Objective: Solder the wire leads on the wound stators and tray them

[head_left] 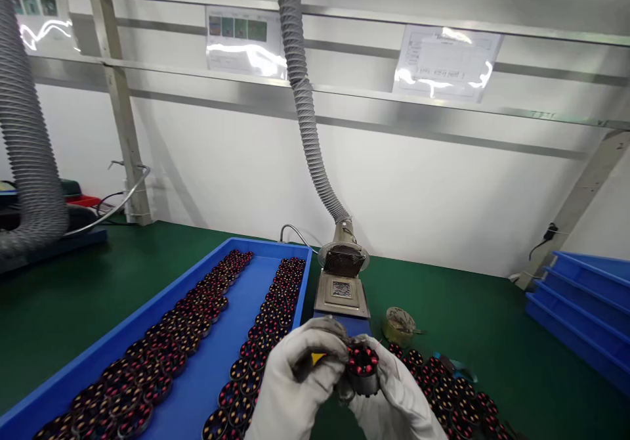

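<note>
A small round black part (363,369) with red pieces inside its ring is held up near the bottom centre. My right hand (391,387), in a white glove, wraps round its right side and back. My left hand (308,368), gloved in white with dark-stained fingertips, is closed with its fingers at the part's left edge. Whether those left fingertips grip the part or something small is hidden. Behind the hands stands a metal device with a square plate (342,290), below a grey flexible duct (308,108).
A long blue tray (229,331) at the left holds rows of similar round parts. More round parts (450,391) lie on the green table at the lower right, near a stained round tub (398,325). Blue trays (581,315) are stacked at the far right.
</note>
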Available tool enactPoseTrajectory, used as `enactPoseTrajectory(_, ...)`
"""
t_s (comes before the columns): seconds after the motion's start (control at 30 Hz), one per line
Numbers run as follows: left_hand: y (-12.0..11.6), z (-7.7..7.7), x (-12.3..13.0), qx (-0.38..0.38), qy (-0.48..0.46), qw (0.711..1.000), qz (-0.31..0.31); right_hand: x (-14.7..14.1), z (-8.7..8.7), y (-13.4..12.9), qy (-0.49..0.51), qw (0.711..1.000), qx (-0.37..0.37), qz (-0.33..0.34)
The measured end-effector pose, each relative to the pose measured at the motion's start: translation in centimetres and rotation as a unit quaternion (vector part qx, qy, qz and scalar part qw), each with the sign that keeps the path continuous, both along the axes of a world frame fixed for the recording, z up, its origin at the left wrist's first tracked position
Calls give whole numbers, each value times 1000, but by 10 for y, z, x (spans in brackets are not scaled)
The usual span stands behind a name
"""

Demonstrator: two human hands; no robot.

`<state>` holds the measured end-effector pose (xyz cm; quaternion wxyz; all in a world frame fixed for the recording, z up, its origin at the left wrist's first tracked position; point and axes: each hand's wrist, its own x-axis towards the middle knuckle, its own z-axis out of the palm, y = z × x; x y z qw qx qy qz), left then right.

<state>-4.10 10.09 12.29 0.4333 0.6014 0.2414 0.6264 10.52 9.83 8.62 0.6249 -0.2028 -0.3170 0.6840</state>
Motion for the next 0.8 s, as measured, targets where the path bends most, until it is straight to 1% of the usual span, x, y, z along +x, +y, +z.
enactPoseTrajectory(0.03, -1, 1, -3, -8, -11, 1000, 21, 2, 0, 0, 4, 1000, 3, 2)
enactPoseTrajectory(0.07, 0, 2, -6, -19, -3, 999, 38, 4, 0, -1, 8, 1000, 7, 4)
enactPoseTrajectory(0.1, 1, 3, -9, -34, 23, 998, 48, 6, 1, -1, 8, 1000, 12, 5)
enactPoseTrajectory(0.13, 3, 4, -11, -45, 64, 996, 42, 8, 3, -1, 0, 1000, 18, 9)
enactPoseTrajectory(0.2, 7, 5, -11, -40, 139, 989, -10, 10, 6, -1, -36, 999, 29, 22)
enactPoseTrajectory(0.23, 9, 5, -10, -28, 148, 988, -37, 10, 8, -2, -55, 998, 35, 20)
enactPoseTrajectory(0.27, 9, 6, -8, -8, 136, 989, -51, 9, 9, -2, -70, 997, 41, 9)
enactPoseTrajectory(0.3, 9, 6, -5, 19, 121, 991, -55, 6, 9, -3, -79, 996, 44, -15)
enactPoseTrajectory(0.37, 5, 7, -3, 76, 92, 992, -36, 0, 8, -5, -96, 990, 51, -94)
enactPoseTrajectory(0.43, 0, 8, -3, 117, 73, 990, -10, -9, 5, -8, -129, 972, 63, -186)
enactPoseTrajectory(0.47, -2, 9, -5, 116, 52, 992, 13, -13, 3, -9, -149, 957, 73, -236)
enactPoseTrajectory(0.53, -2, 9, -8, 57, 3, 996, 73, -20, -1, -11, -187, 913, 121, -342)
enactPoseTrajectory(0.57, -1, 9, -8, 13, -14, 996, 86, -23, -3, -12, -205, 882, 160, -394)
enactPoseTrajectory(0.6, 1, 8, -7, -36, -22, 997, 69, -25, -5, -13, -226, 844, 203, -441)
enactPoseTrajectory(0.63, 3, 7, -5, -86, -22, 996, 20, -26, -6, -13, -255, 801, 248, -482)
enactPoseTrajectory(0.67, 5, 5, -1, -124, -18, 991, -54, -27, -7, -14, -291, 753, 290, -515)
enactPoseTrajectory(0.7, 6, 2, 5, -151, -21, 980, -127, -27, -8, -14, -330, 703, 326, -540)
enactPoseTrajectory(0.73, 6, -1, 11, -169, -36, 969, -177, -26, -9, -15, -372, 653, 354, -557)
enactPoseTrajectory(0.77, 6, -5, 18, -180, -60, 963, -194, -24, -9, -15, -410, 607, 376, -567)
enactPoseTrajectory(0.8, 5, -8, 25, -187, -89, 960, -188, -23, -9, -15, -443, 568, 396, -569)
